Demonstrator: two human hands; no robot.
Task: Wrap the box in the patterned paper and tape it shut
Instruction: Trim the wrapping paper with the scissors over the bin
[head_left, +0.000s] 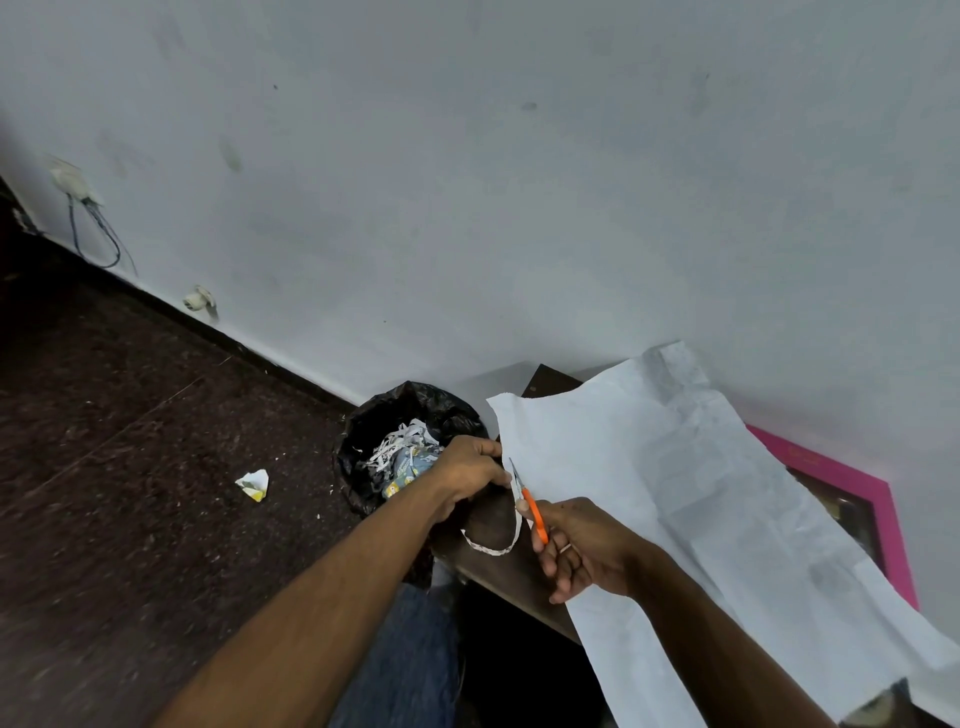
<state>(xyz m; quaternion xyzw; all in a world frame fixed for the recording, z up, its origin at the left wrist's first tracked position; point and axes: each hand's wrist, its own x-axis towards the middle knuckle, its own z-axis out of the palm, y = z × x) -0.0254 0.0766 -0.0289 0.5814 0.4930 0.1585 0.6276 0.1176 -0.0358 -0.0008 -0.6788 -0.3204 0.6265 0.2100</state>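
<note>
The wall (519, 182) filled the upper part of the frame, and the dark floor (130, 441) took the left. At the lower right a large sheet of paper (701, 493) lay white side up over the dark counter (498, 551), so its pattern could hardly be seen from where I stood. Under the far right edge of the sheet, something with a pink border (852, 483) came out; I judged it may have been the box, but it was mostly covered and I could not be sure.

In the lower middle stood a bin with a black bag (395, 415), holding paper cuttings. The left hand (467, 473) pinched the left edge of the sheet. The right hand (576, 545) gripped orange-handled scissors (530, 506), whose blades were at that same edge. A thin cut strip (498, 545) curled down from the edge toward the counter.

As I judged it, the task was in its early part: the paper was being trimmed to size, while the wrapping, folding and taping were all left to do. No tape was visible anywhere. A small folded scrap (254, 483) lay on the floor at the left. The lower right corner of the sheet was cut off by the frame.
</note>
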